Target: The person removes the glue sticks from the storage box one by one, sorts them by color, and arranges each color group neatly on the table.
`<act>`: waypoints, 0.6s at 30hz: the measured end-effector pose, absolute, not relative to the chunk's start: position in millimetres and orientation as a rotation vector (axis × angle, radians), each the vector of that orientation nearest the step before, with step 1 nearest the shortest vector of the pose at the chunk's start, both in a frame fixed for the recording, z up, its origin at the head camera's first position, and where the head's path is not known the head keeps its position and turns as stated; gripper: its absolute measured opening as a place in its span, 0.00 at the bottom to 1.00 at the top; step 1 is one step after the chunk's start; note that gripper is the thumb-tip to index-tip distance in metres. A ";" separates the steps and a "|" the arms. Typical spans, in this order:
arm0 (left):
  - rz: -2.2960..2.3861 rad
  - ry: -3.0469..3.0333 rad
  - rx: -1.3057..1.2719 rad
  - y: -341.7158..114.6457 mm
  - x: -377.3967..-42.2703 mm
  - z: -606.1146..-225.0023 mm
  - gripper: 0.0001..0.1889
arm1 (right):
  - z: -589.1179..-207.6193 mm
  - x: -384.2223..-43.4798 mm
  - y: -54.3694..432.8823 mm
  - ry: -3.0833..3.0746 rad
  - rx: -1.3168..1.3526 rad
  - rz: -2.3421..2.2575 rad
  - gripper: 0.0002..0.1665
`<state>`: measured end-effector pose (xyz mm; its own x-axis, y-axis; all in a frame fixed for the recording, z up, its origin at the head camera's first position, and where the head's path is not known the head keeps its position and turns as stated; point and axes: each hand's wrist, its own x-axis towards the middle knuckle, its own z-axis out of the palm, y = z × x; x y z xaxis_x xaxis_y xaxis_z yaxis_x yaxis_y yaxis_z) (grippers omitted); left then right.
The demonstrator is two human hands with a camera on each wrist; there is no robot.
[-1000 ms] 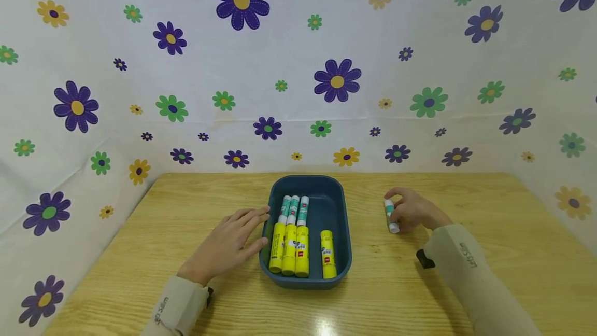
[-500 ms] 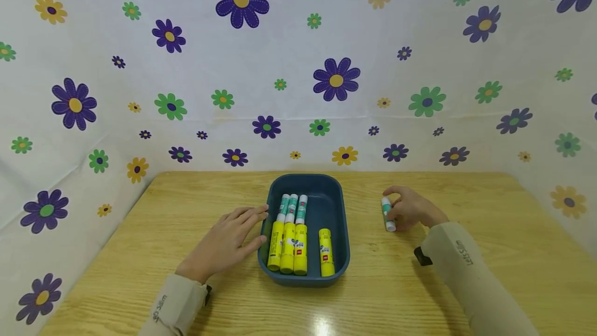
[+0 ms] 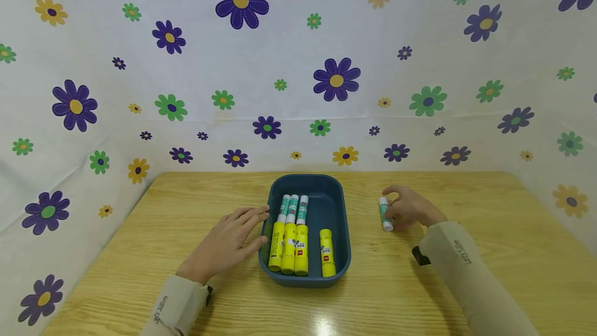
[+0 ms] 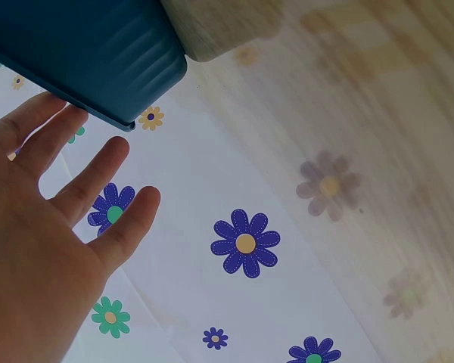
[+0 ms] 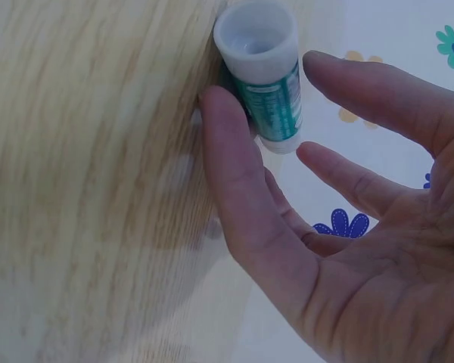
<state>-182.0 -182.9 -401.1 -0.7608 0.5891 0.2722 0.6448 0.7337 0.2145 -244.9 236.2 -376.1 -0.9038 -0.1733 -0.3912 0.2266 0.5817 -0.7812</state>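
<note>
My left hand [image 3: 230, 242] lies with straight, spread fingers at the left side of a dark blue bin [image 3: 311, 281], fingertips right at its rim. In the left wrist view these fingertips overlap the bin's wall [image 4: 98, 60]. To the right of the bin, a small white and green glue stick [image 3: 384, 211] lies on the table. My right hand [image 3: 410, 209] is around it with bent, loosely spread fingers. In the right wrist view, the thumb [image 5: 231, 136] is against one side of the glue stick [image 5: 272, 106], and a small gap shows between it and the other fingertips.
Inside the bin, several yellow glue sticks [image 3: 289, 253] lie in front and three white and green glue sticks [image 3: 293, 209] behind them, at left. One yellow glue stick [image 3: 327, 253] lies apart at right. A flowered cloth [image 3: 298, 66] stands behind the wooden table [image 3: 373, 294].
The white and green glue stick has shifted slightly left across the table, with my right hand moving a little the same way. My left hand and the bin have stayed in place.
</note>
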 end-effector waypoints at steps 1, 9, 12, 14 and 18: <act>-0.442 -2.747 -0.989 -182.6 -182.0 -401.2 0.26 | -376.1 -244.9 235.4 2.388 0.043 -1.265 0.39; -0.435 -2.745 -0.979 -182.4 -182.1 -400.8 0.26 | -381.3 -248.7 226.1 2.419 0.031 -1.261 0.36; -0.436 -2.747 -0.981 -182.8 -182.4 -400.9 0.26 | -383.3 -249.6 221.9 2.445 0.043 -1.243 0.34; -0.438 -2.750 -0.981 -183.0 -182.8 -401.1 0.27 | -383.9 -249.7 220.1 2.457 0.055 -1.234 0.33; -0.439 -2.767 -0.975 -183.4 -182.1 -401.4 0.27 | -385.6 -250.3 219.4 2.456 0.071 -1.223 0.33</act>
